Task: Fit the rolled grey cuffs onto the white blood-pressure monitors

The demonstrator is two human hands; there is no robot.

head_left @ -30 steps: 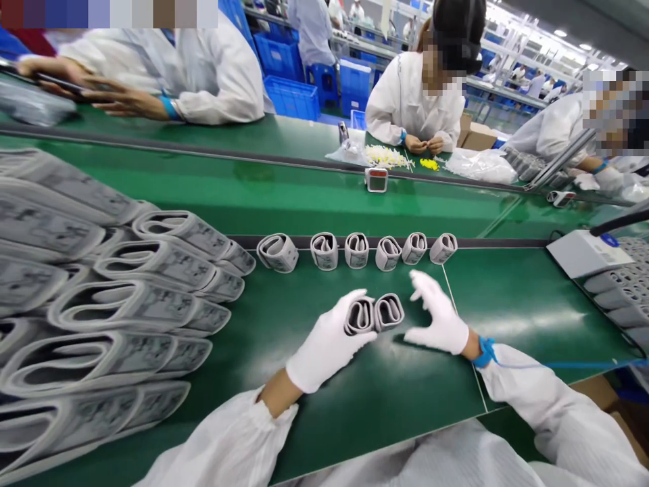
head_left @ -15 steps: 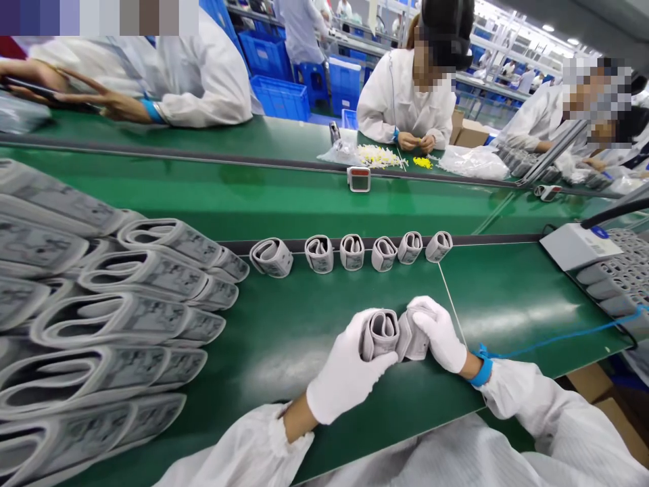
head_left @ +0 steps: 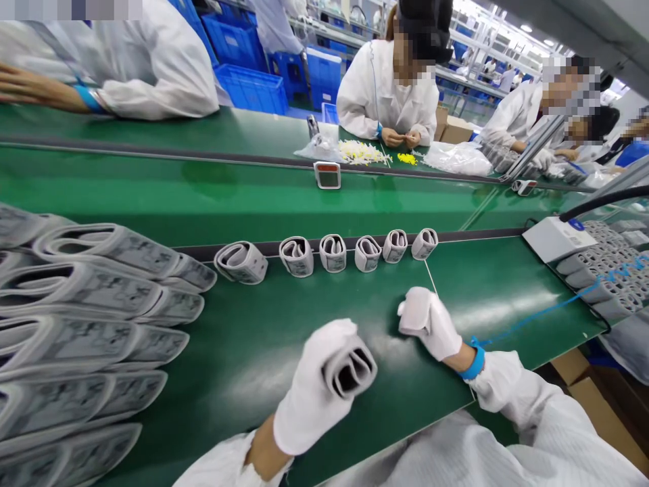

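Change: hands now apart; left hand (head_left: 309,389) has lifted a rolled grey cuff (head_left: 351,368) off the belt, and right hand (head_left: 430,323) has moved away from it.
Left hand: white-gloved, fingers curled around the cuff, gripping it.
Right hand: white-gloved, fingers together and slightly curled, holding nothing, just above or on the belt; contact cannot be told. Blue wrist strap (head_left: 474,362) on this wrist, its blue cord (head_left: 552,311) running off to the right.
Cuff: in the left hand above the green conveyor belt (head_left: 243,399), open loop facing up and right.
Row: six rolled cuffs (head_left: 332,253) stand side by side beyond the hands, along a black rail (head_left: 243,250).
Left stack: flattened, looped cuffs (head_left: 86,291) piled at the belt's left, printed side showing.
Right side: white desktop unit (head_left: 558,239) beside more stacked cuffs (head_left: 603,270).
Across the belt: co-worker (head_left: 388,95), fingers pinched together over loose yellow and white small parts (head_left: 359,153).
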